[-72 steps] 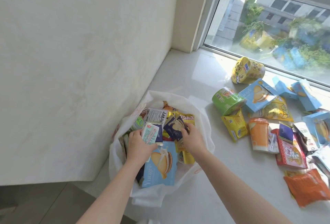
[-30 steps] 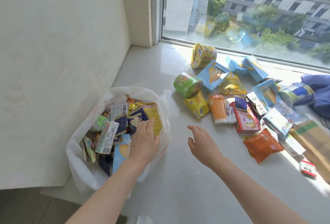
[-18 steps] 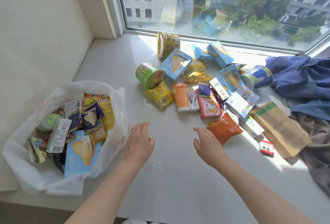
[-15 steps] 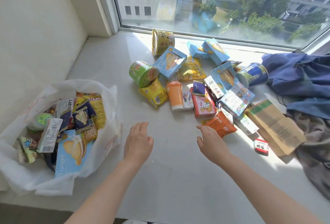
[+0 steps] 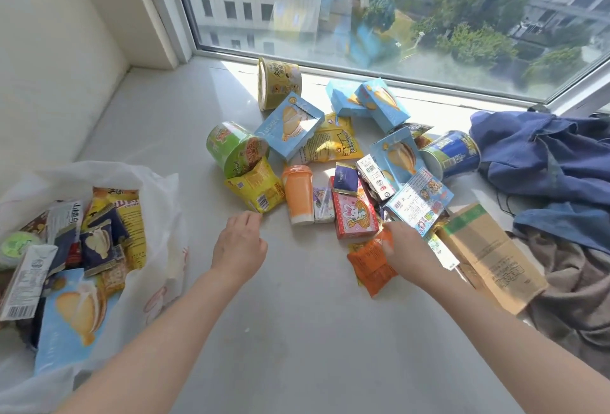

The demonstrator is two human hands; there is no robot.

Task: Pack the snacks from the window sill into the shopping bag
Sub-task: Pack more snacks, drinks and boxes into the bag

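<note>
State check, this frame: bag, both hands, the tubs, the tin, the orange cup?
shopping bag: open, partly filled
left hand: empty, fingers relaxed, near yellow packet
right hand: on orange packet, grip unclear
green tub: on its side
yellow tub: on its side
blue tin: on its side
orange cup: lying flat

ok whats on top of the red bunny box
A small dark purple packet lies across the far end of the red bunny box, and a white carton overlaps its far right corner. Whatever is beneath the box is covered.
</note>
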